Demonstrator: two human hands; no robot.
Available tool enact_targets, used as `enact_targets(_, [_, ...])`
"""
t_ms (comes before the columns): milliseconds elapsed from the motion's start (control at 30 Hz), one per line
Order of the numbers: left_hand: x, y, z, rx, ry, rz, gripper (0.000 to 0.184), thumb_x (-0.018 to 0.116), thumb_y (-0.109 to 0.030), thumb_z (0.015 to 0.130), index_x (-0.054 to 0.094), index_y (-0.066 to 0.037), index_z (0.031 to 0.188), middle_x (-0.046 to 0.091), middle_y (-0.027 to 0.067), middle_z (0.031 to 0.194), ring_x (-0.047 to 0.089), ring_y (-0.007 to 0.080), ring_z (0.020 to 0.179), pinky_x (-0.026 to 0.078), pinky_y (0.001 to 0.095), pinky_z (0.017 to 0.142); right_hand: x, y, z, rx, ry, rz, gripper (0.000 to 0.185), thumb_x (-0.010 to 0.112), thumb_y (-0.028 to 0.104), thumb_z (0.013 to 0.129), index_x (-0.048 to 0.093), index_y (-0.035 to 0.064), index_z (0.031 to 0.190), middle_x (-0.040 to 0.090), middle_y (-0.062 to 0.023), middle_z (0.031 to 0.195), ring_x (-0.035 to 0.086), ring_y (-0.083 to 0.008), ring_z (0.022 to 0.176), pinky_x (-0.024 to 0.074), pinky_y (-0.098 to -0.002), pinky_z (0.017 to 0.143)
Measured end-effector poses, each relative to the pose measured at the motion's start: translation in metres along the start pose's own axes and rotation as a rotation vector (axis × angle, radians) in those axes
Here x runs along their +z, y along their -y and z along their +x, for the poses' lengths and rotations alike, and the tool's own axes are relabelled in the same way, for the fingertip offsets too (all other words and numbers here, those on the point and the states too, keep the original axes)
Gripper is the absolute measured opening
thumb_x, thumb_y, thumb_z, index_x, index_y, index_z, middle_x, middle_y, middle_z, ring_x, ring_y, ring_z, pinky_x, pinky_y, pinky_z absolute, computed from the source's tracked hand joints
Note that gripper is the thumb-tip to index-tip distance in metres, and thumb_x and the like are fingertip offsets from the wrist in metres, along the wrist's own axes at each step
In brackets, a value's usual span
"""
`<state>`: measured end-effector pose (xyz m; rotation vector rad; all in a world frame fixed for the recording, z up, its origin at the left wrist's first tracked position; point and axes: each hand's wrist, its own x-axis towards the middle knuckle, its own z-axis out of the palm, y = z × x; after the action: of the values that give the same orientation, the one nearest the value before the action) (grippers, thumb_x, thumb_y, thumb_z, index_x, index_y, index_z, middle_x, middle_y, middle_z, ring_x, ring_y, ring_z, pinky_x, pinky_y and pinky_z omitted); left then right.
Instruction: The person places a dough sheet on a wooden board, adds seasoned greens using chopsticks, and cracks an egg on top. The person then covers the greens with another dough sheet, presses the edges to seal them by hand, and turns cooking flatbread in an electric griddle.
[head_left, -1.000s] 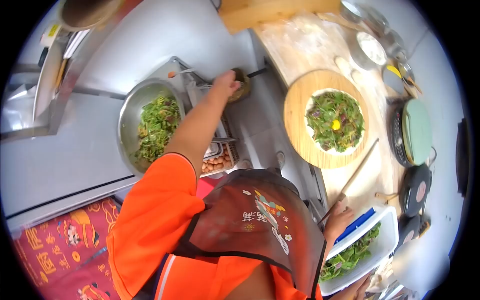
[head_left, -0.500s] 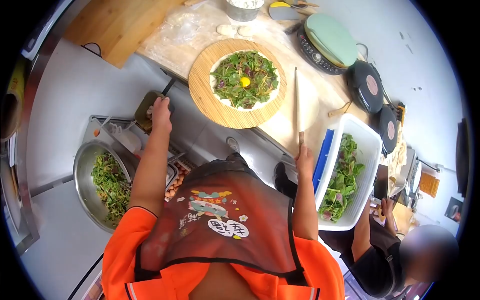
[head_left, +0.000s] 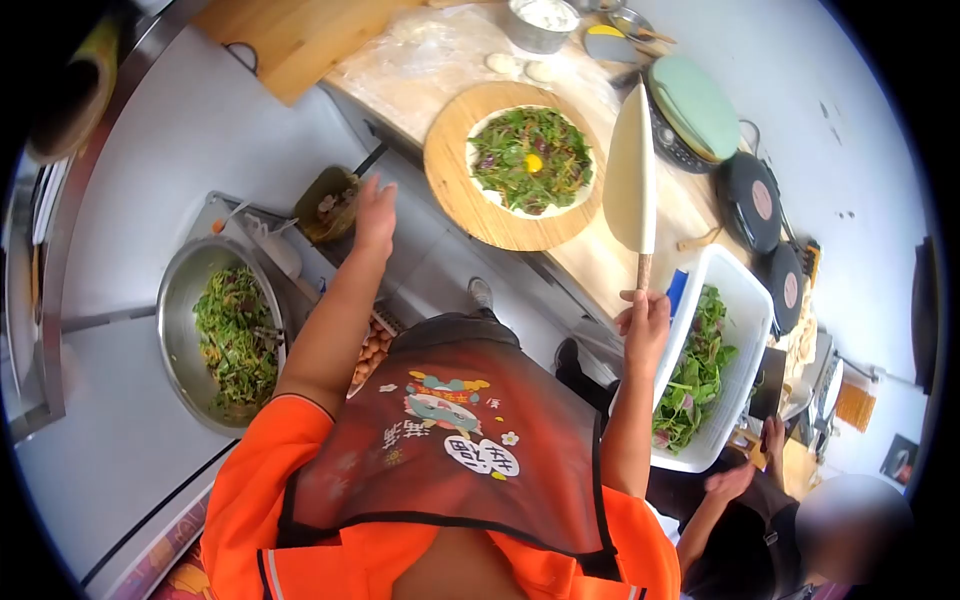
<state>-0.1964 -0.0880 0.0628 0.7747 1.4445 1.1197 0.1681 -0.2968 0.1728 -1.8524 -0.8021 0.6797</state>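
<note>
My right hand point(head_left: 645, 318) grips the brown end of a wooden stick point(head_left: 644, 270). A thin cream sheet point(head_left: 628, 170), looking like rolled dough, hangs along the stick with its curved edge to the left. My left hand point(head_left: 376, 217) is slightly blurred, fingers stretched out, and holds nothing that I can see. Beside it is a brownish tub point(head_left: 326, 205) with pale bits inside. Ahead, a round wooden board point(head_left: 450, 150) bears a flat dough round point(head_left: 483, 190) covered with chopped greens point(head_left: 510, 140) and a yolk point(head_left: 533, 162) in the middle.
A steel bowl point(head_left: 172, 365) of chopped greens stands at left, with eggs point(head_left: 372, 350) nearby. Leafy greens lie in a white bin point(head_left: 722, 425) at right. Behind are green point(head_left: 700, 105) and black griddles point(head_left: 748, 203) and a flour pot point(head_left: 543, 38). A co-worker point(head_left: 755, 520) is at lower right.
My right hand has raised and turned the stick, so the cream sheet shows broadside. My left hand has moved right, fingers more extended. The view has shifted, and the co-worker's hands have moved.
</note>
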Motion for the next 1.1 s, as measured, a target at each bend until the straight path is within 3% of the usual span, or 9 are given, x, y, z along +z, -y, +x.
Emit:
enact_targets(167, [0.000,-0.006,-0.011,0.023,-0.038,0.101,0.059,0.057,-0.023,0.095,0.037,-0.001,0.146,0.038,0.0209,0.151,0.037,0.0292,0.139,0.030,0.0361,0.112,0.017,0.032,-0.011,-0.017,0.191,0.109,0.016,0.055,0.017,0.100,0.049,0.0021,0.101,0.069,-0.0107,0.088,0.038,-0.0051,0.048,0.0294,-0.0207,0.042])
enact_targets(300, [-0.005,0.006,-0.008,0.051,-0.082,0.094,0.057,0.056,-0.023,0.096,0.038,0.000,0.145,0.044,0.0223,0.145,0.041,0.0296,0.137,0.031,0.0363,0.111,0.039,0.036,-0.014,-0.062,0.318,0.138,0.016,0.054,0.016,0.100,0.051,0.0031,0.110,0.063,-0.0042,0.081,0.035,-0.0025,0.051,0.0272,-0.0190,0.045])
enact_targets(333, [-0.005,0.007,-0.010,0.053,-0.085,0.086,0.057,0.056,-0.023,0.096,0.039,0.000,0.145,0.044,0.0220,0.145,0.041,0.0295,0.136,0.032,0.0362,0.111,0.042,0.040,-0.013,0.001,0.353,0.068,0.031,0.057,0.026,0.100,0.055,0.0002,0.117,0.061,-0.0006,0.079,0.044,-0.0040,0.062,0.0358,-0.0207,0.057])
enact_targets(433, [-0.003,0.009,-0.011,0.042,-0.081,0.100,0.056,0.055,-0.024,0.096,0.039,0.001,0.144,0.044,0.0211,0.144,0.042,0.0294,0.135,0.032,0.0358,0.111,0.063,0.038,-0.009,0.049,0.363,-0.040,0.035,0.054,0.028,0.101,0.059,-0.0010,0.120,0.060,0.0006,0.079,0.044,-0.0041,0.063,0.0354,-0.0206,0.057])
enact_targets(467, [-0.004,0.007,-0.013,0.026,-0.072,0.129,0.056,0.055,-0.025,0.096,0.040,0.001,0.144,0.044,0.0208,0.145,0.042,0.0295,0.135,0.032,0.0357,0.111,0.067,0.033,-0.006,0.010,0.362,-0.126,0.035,0.053,0.027,0.101,0.061,-0.0015,0.121,0.059,0.0000,0.077,0.049,-0.0074,0.065,0.0407,-0.0238,0.060])
enact_targets(667, [0.005,0.016,-0.013,0.032,-0.055,0.196,0.056,0.053,-0.027,0.098,0.039,0.000,0.144,0.038,0.0193,0.150,0.040,0.0305,0.137,0.032,0.0363,0.112,0.089,0.023,0.009,-0.154,0.287,-0.393,0.031,0.053,0.021,0.099,0.061,-0.0012,0.119,0.064,-0.0097,0.077,0.063,-0.0200,0.073,0.0498,-0.0343,0.072])
enact_targets(967, [0.028,0.016,-0.003,0.113,0.016,0.213,0.055,0.051,-0.026,0.099,0.038,-0.001,0.146,0.032,0.0170,0.154,0.032,0.0297,0.143,0.028,0.0361,0.116,0.080,0.028,0.016,-0.192,0.256,-0.428,0.027,0.057,0.015,0.096,0.062,0.0005,0.119,0.067,-0.0152,0.082,0.065,-0.0227,0.076,0.0503,-0.0361,0.074])
enact_targets(1100, [0.032,0.017,-0.001,0.130,0.006,0.246,0.054,0.050,-0.026,0.099,0.038,-0.001,0.146,0.031,0.0169,0.155,0.031,0.0296,0.144,0.027,0.0364,0.116,0.080,0.044,0.005,-0.128,0.319,-0.347,0.028,0.057,0.016,0.096,0.062,0.0000,0.120,0.066,-0.0114,0.081,0.063,-0.0195,0.076,0.0500,-0.0342,0.075])
